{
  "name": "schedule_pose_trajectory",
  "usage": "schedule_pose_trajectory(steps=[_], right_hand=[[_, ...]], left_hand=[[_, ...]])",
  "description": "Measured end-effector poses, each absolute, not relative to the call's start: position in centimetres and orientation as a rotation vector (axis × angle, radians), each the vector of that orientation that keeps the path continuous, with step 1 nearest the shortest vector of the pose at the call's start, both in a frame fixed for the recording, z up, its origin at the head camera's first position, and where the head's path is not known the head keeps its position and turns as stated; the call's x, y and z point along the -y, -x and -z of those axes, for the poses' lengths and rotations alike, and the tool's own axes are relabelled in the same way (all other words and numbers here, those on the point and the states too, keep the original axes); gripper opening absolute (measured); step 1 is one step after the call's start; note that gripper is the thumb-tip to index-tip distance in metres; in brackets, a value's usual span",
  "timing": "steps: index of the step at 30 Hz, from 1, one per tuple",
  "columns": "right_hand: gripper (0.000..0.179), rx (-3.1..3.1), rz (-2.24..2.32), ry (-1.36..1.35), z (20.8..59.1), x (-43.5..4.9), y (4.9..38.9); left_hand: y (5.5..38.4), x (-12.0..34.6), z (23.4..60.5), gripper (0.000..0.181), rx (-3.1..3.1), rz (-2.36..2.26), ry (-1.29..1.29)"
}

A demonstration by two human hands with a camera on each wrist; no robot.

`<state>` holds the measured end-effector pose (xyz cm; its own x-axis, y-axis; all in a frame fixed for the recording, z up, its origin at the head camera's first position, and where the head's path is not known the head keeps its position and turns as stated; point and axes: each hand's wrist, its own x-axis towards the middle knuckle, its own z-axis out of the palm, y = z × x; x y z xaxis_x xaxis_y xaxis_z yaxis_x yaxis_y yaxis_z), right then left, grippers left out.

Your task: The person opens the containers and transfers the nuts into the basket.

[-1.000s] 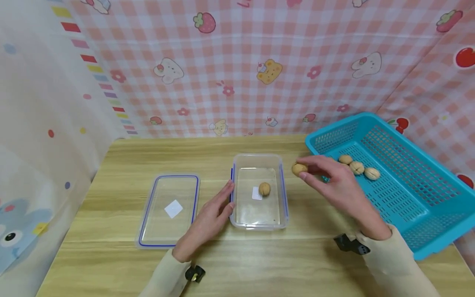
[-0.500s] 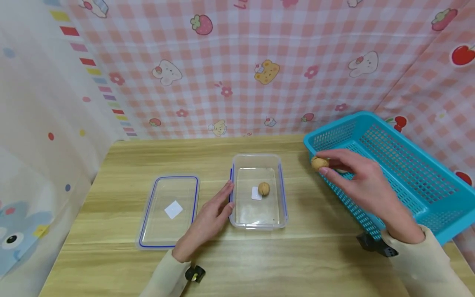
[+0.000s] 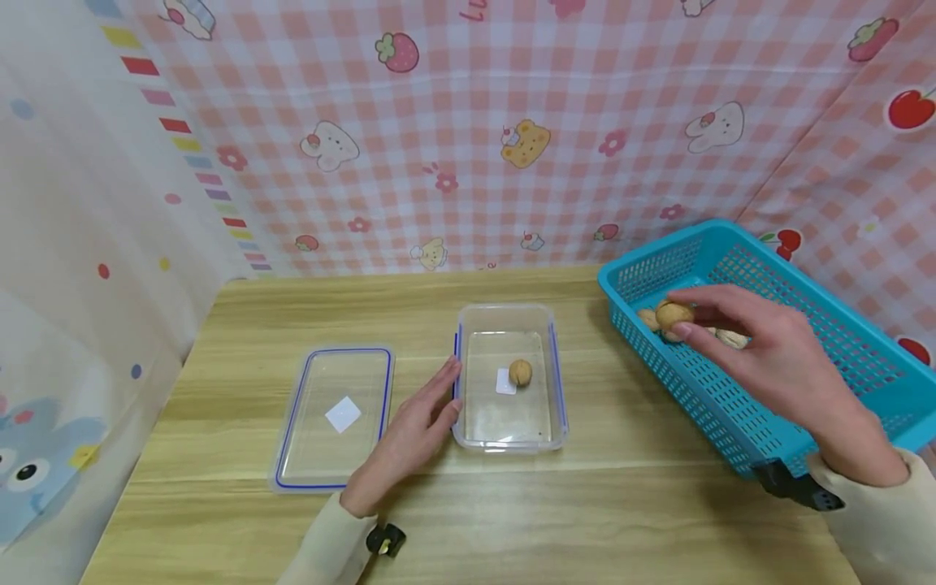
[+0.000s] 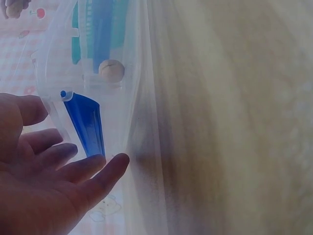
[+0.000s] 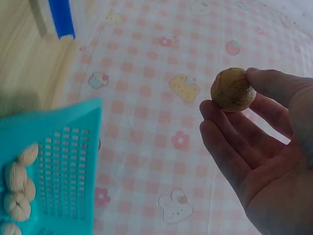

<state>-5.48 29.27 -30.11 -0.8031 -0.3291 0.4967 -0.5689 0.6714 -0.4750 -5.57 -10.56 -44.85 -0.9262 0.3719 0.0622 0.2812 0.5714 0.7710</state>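
Observation:
My right hand [image 3: 782,357] pinches a walnut [image 3: 674,315] between thumb and fingertips, above the turquoise basket [image 3: 680,378]. In the right wrist view that walnut [image 5: 233,90] shows clear of the basket's rim. More walnuts [image 5: 17,177] lie in the basket, partly hidden by the hand in the head view. Fingers nearly straight, my left hand [image 3: 409,431] rests against the left side of a clear plastic container [image 3: 512,422] with blue clips. A single walnut [image 3: 520,373] sits inside it beside a white label. The left wrist view shows the fingertips at a blue clip [image 4: 88,125].
A clear lid [image 3: 332,455] with a blue seal lies flat on the wooden table [image 3: 468,520], left of the container. Pink checked cloth [image 3: 453,122] hangs behind the table. The basket stands at the right edge.
My right hand has moved right with the walnut, from between the container and basket to over the basket. The left hand and container have stayed in place.

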Motion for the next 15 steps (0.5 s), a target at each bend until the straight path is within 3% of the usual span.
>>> schedule_pose_trajectory(steps=[15], right_hand=[[0.046, 2.618, -0.729, -0.674, 30.8, -33.2, 7.5]], left_hand=[[5.5, 10.5, 44.8, 0.055, -2.680, -1.308, -0.547]])
